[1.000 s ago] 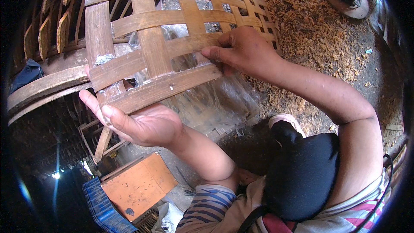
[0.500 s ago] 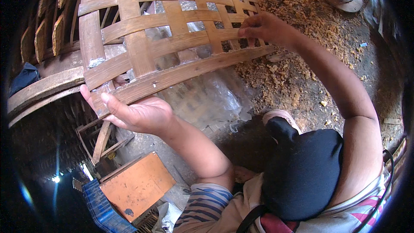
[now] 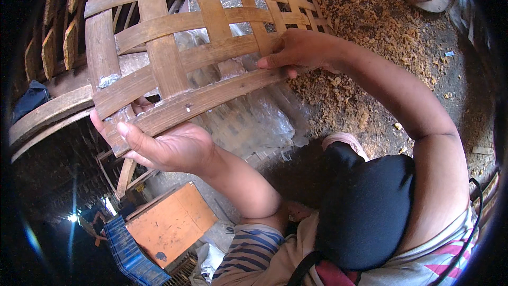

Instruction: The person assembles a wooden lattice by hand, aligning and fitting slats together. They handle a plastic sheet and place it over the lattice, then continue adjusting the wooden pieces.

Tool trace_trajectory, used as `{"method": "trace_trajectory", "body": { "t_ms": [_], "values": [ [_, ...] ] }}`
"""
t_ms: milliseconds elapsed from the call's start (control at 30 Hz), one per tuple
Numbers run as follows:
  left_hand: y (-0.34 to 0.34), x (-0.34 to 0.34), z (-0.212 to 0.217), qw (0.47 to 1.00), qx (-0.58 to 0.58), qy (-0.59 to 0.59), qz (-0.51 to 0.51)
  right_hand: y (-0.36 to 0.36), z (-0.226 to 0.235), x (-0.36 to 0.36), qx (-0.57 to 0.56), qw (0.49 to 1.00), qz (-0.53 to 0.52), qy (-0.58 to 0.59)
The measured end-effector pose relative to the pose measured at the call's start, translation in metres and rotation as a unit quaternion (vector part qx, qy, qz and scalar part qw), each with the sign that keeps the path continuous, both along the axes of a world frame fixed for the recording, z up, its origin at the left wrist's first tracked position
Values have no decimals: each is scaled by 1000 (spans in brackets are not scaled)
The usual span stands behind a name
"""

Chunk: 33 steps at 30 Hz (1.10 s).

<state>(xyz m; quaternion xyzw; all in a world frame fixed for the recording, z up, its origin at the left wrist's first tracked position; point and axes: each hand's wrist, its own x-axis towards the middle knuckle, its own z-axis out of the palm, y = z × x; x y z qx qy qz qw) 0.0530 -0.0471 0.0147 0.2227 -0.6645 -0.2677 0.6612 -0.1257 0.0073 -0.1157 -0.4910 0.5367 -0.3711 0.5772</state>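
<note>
A large woven bamboo panel (image 3: 209, 20) of flat, crossing strips slants across the upper left, with a wooden bar (image 3: 209, 98) along its near edge. My left hand (image 3: 177, 145) is closed around the near left corner, its thumb on top and the other fingers partly hidden beneath. At the right part of the same edge, my right hand (image 3: 304, 52) bends over the strips, with its thumb pointing left and a fingertip showing below the bar. Whitish residue sticks to the strips near the left corner. Clear plastic sheeting (image 3: 264, 119) shows beneath the panel.
Brown crumbly material (image 3: 365, 79) is strewn over the ground to the right. An orange board (image 3: 172, 225) and a blue crate (image 3: 132, 251) stand at the lower left. Wooden slats (image 3: 48, 55) rise at the far left. A dark-covered rounded shape (image 3: 365, 212) lies between my arms.
My right hand has slid left along the panel's near edge. The panel's left corner and my left hand have shifted slightly left and nearer.
</note>
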Motion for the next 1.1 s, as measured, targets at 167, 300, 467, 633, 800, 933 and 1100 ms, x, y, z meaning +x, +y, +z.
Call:
{"method": "trace_trajectory", "body": {
  "t_ms": [167, 300, 467, 633, 800, 933, 1100],
  "values": [
    [-3, 1, -1, 1000, -3, 3, 3, -3, -13, 1, -15, 1000, -4, -7],
    [-9, 11, -5, 1000, 8, 14, 15, -2, -20, 1, -40, 998, -7, -50],
    [-16, 18, -9, 999, 17, 21, 22, -5, -41, 5, -111, 993, -37, 7],
    [-22, 22, -10, 1000, 5, 13, 10, -8, -46, 7, -192, 955, -157, 165],
    [-21, 23, -12, 999, 8, 6, 31, -9, -45, -15, -241, 958, -130, 80],
    [-22, 23, -12, 1000, 6, 11, 24, -2, -18, -7, -381, 912, -80, 129],
    [-18, 18, -9, 1000, 8, 14, 12, -5, -35, 8, -373, 924, -48, 73]
  ]
}}
